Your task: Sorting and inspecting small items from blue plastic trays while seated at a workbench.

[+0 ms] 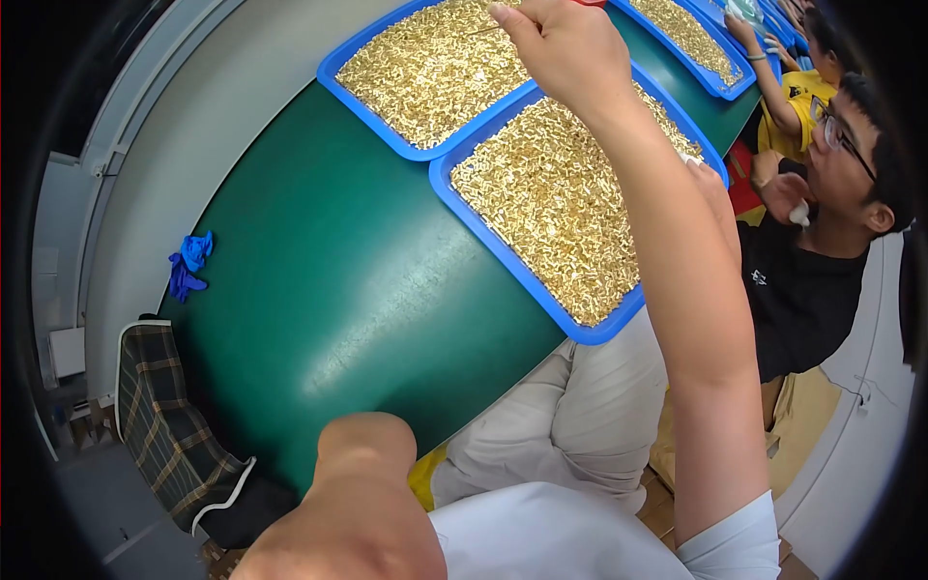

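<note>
My right arm reaches up to the top edge, where my right hand (565, 53) hovers over two blue trays. Its fingers are curled closed. A small red thing (588, 3) shows by the hand at the upper edge, and a thin sliver lies near the thumb; what I grip cannot be made out. Small gold-coloured metal pieces (551, 193) fill the nearer tray (590, 333), and more gold pieces (425, 63) fill the farther tray (416, 153). My left arm (367, 454) is bent at the lower edge, its elbow over the table; the left hand is outside the picture.
Crumpled blue gloves (191, 263) lie at the green table's (319, 251) left edge. A plaid-covered chair back (164, 406) stands lower left. To the right sits a co-worker in a black shirt (802, 300); another wears yellow (802, 97). A third tray (725, 92) stands beyond.
</note>
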The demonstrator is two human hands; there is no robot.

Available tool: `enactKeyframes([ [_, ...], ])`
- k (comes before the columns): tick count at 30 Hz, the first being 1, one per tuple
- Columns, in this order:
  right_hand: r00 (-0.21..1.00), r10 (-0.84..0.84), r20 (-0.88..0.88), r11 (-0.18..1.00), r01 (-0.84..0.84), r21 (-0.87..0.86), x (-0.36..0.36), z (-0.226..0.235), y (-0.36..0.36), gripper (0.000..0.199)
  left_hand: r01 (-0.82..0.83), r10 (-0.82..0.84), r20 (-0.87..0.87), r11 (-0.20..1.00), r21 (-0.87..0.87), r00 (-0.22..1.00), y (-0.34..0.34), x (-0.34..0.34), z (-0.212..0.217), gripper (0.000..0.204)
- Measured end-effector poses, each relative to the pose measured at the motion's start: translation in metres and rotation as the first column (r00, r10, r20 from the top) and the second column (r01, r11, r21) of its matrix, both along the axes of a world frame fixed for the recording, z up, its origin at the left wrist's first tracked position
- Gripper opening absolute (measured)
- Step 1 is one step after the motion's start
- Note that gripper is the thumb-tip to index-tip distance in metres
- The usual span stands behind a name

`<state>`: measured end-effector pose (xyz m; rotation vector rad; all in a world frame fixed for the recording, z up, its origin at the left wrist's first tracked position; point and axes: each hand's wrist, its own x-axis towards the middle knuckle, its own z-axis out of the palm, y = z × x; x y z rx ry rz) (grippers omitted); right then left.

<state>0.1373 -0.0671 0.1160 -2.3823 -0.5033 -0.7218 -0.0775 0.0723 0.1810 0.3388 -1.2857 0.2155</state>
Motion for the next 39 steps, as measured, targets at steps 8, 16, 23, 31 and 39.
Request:
enactKeyframes([
  [8,0.906,0.177,-0.384,0.907,0.001,0.42,-0.042,-0.047,-0.029,0.044,0.198,-0.199,-0.148,0.98,-0.022,0.969,0.005,-0.002,-0.001,0.041],
  [16,0.739,0.464,-0.488,0.495,0.24,0.835,-0.145,-0.073,-0.07,0.02,0.341,-0.338,-0.058,0.938,0.057,0.939,0.011,0.005,0.0,0.039],
  [23,0.853,0.08,-0.516,0.662,0.341,0.668,-0.201,-0.104,-0.115,0.009,-0.498,0.806,0.224,0.099,0.861,0.548,-0.025,0.051,-0.063,0.01],
  [31,0.956,-0.17,-0.239,0.959,0.217,0.185,-0.236,-0.102,-0.134,0.006,-0.507,0.578,0.597,-0.333,0.795,0.557,-0.056,0.076,-0.143,0.033],
  [39,0.916,-0.064,-0.397,0.987,0.117,0.111,-0.241,-0.094,-0.144,0.005,-0.531,0.582,0.607,-0.323,0.783,0.542,-0.067,0.081,-0.172,0.023],
])
